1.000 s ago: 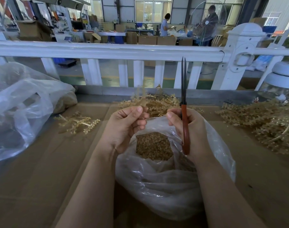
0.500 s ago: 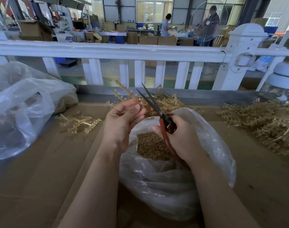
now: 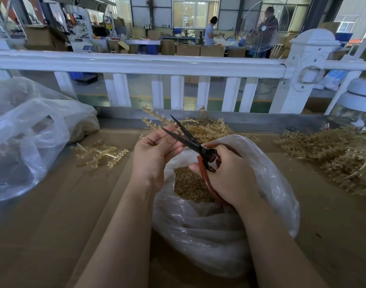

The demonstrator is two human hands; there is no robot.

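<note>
At the table's (image 3: 53, 225) left edge a big bag (image 3: 32, 142) is lying, with loose sprigs (image 3: 99, 154) just beside it. Over the middle we are pinching a sprig (image 3: 155, 119) in our left hand (image 3: 155, 154), fingers curled together. Our right hand (image 3: 230, 175) is gripping the scissors (image 3: 188, 140), blades parted beside the left fingertips, above a small bag (image 3: 219, 235). A pile (image 3: 334, 159) is sitting by the right edge.

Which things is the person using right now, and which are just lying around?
In use:
left hand holding a beaded sprig
right hand gripping the scissors, blades open at the sprig
open bag underneath, with small cut bits inside

Lying about:
loose sprig on the left
big bag far left
sprig pile on the right
white railing
</note>
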